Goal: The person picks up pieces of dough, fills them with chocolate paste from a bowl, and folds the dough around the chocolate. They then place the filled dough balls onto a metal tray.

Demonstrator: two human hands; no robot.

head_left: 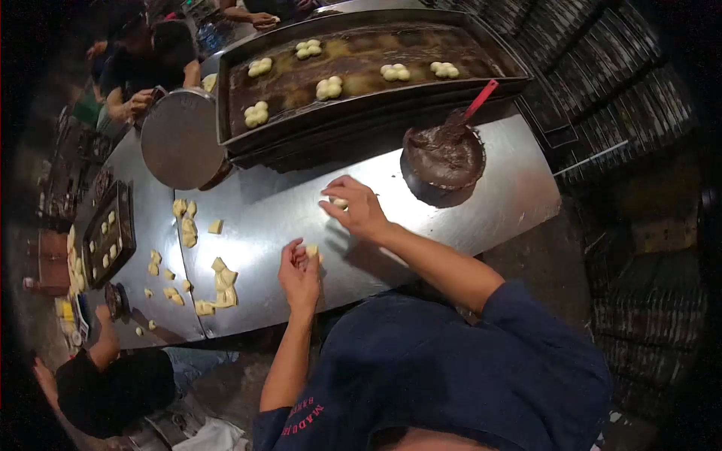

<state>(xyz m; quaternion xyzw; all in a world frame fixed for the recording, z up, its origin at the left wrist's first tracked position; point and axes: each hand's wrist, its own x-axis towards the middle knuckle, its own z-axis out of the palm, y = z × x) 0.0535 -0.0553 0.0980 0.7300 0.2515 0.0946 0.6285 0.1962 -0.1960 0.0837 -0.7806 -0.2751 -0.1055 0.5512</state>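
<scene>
My left hand is over the metal table, its fingers curled round a small piece of pale dough. Further up and to the right, my right hand is cupped over a pale dough ball, which shows between thumb and fingers. Cut dough pieces lie to the left of my left hand. Beyond my right hand stands a bowl of dark brown paste with a red-handled spatula in it.
A large tray holding clusters of dough balls rests at the back, beside a round metal disc. A smaller tray is at the left. Other people work around the table. Racks stand at the right.
</scene>
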